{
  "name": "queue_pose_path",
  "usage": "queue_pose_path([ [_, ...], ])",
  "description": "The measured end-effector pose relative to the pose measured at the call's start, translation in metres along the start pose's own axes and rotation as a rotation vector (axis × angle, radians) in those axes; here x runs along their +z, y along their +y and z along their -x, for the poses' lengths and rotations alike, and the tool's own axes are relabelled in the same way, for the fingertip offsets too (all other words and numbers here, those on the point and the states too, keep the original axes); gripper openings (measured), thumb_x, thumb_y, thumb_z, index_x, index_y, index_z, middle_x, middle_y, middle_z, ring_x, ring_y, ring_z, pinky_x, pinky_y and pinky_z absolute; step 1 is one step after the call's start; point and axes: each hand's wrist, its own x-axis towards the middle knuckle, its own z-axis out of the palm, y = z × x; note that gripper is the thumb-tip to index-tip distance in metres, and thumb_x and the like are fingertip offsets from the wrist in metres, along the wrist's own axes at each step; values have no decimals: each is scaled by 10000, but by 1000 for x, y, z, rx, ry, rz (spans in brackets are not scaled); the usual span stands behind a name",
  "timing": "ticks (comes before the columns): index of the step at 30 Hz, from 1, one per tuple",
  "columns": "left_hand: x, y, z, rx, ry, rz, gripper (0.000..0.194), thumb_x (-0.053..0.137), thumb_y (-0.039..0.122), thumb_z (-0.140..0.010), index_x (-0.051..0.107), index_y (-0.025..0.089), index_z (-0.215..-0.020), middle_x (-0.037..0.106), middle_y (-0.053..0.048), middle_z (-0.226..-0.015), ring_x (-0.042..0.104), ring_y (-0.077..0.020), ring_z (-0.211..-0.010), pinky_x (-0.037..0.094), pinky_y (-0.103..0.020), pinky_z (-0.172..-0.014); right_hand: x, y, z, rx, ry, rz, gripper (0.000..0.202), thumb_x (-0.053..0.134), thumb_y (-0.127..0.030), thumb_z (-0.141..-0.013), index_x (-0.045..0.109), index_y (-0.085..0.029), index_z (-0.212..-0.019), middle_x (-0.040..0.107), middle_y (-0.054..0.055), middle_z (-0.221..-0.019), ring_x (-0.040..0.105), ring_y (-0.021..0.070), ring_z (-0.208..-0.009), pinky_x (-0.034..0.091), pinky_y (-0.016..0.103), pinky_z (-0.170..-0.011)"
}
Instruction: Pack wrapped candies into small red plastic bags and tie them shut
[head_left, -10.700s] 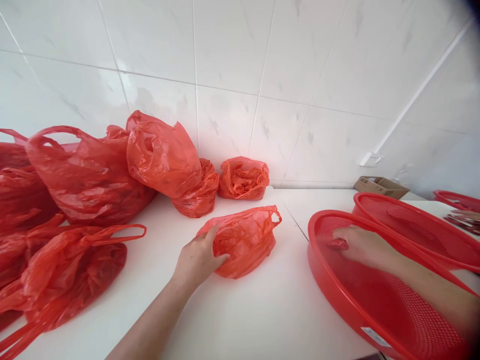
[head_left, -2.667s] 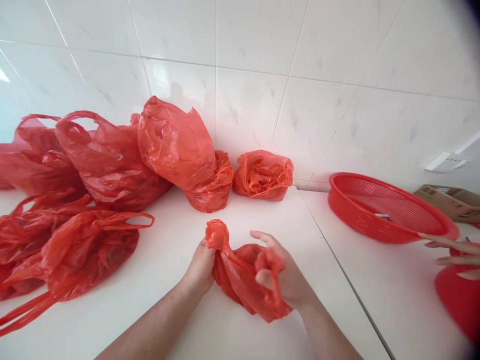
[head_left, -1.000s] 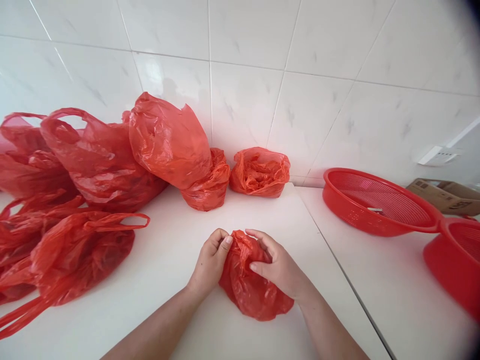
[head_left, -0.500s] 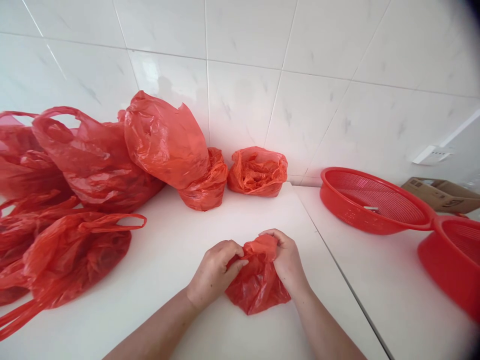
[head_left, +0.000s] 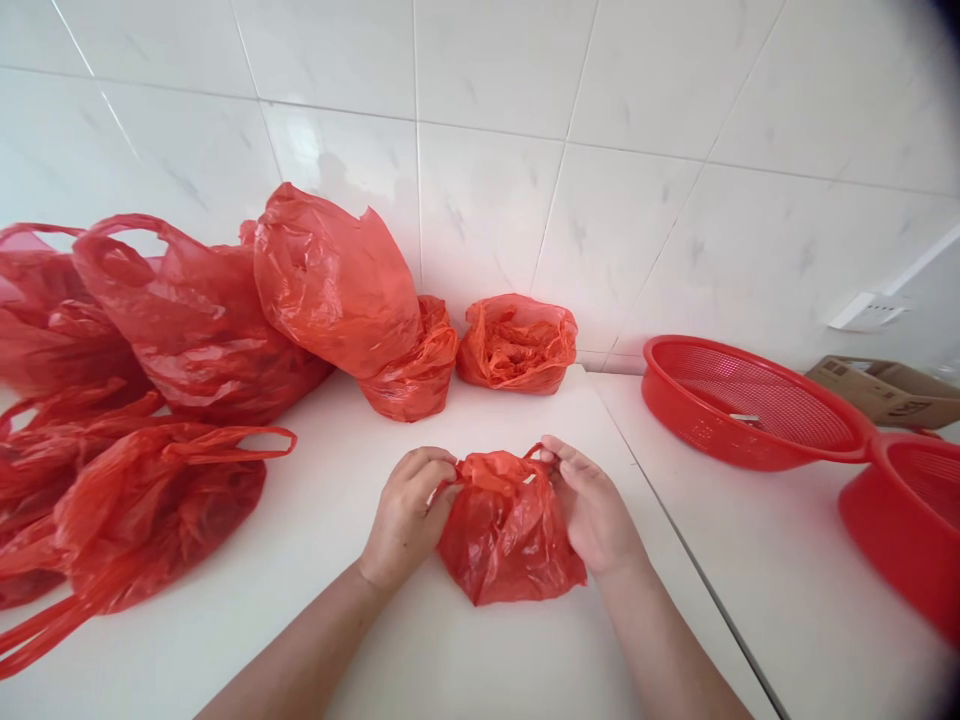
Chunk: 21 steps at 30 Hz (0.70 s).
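Note:
A small red plastic bag is on the white table in front of me, its top stretched between my hands. My left hand pinches its upper left corner between thumb and fingers. At the upper right, my right hand grips the bag's edge, where a thin red loop sticks up by the fingertips. What the bag contains, if anything, cannot be made out.
Several filled red plastic bags crowd the left side. Against the tiled wall stands an open red bag. Two red plastic baskets sit at the right, with a cardboard box behind them. A seam crosses the tabletop.
My hands have moved apart, the left one leftward and the right one slightly right. The bag's gathered top has spread wider between them.

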Motion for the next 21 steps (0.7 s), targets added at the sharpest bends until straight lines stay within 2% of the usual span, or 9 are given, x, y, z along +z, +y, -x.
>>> queue_pose_path([
  [5,-9,-17,-6,-59,123,-58,93,513,124,-838,523,213,-812,608,-41,-975,565,-179,-931,444,-329,-824,-29,-10,-16,-44,255,-56,201,701,-135,-675,672,-193,-865,581,-27,-707,555,77,-655,515,189,-627],
  [8,-13,-23,-8,-224,157,-4,60,502,168,-848,516,214,-811,612,-25,-936,571,-172,-911,439,-311,-811,-45,-15,-22,-14,381,-49,199,650,-135,-655,645,-200,-844,538,-38,-641,520,78,-576,501,205,-554],
  [11,-15,-26,-8,-414,179,61,59,504,237,-848,531,214,-801,614,-10,-898,568,-168,-864,432,-286,-757,-55,-18,-24,9,468,85,124,596,-195,-636,590,-214,-758,434,-64,-524,434,86,-456,449,232,-457],
  [14,-17,-29,-9,-537,214,127,113,536,310,-828,540,206,-782,593,8,-785,553,-156,-765,424,-269,-697,-58,-15,-25,-3,493,238,105,594,-241,-618,559,-215,-713,378,-77,-462,376,87,-408,374,229,-399],
  [17,-18,-34,-10,-584,219,267,174,569,363,-812,536,193,-800,574,18,-734,544,-138,-711,433,-262,-683,-57,-9,-26,-24,465,304,169,652,-246,-609,603,-190,-760,474,-50,-503,447,94,-462,368,211,-415],
  [19,-19,-38,-9,-598,149,399,244,551,420,-827,557,183,-884,616,-11,-819,580,-154,-783,460,-288,-739,-57,-6,-27,-42,431,321,249,703,-292,-631,625,-184,-841,590,-8,-648,547,116,-575,448,228,-504],
  [21,-20,-39,-7,-604,25,517,375,496,493,-849,567,182,-1046,637,-76,-1040,596,-205,-970,468,-354,-848,-56,-4,-27,-59,342,355,386,707,-420,-688,616,-196,-989,656,48,-896,625,163,-786,516,283,-672],
])
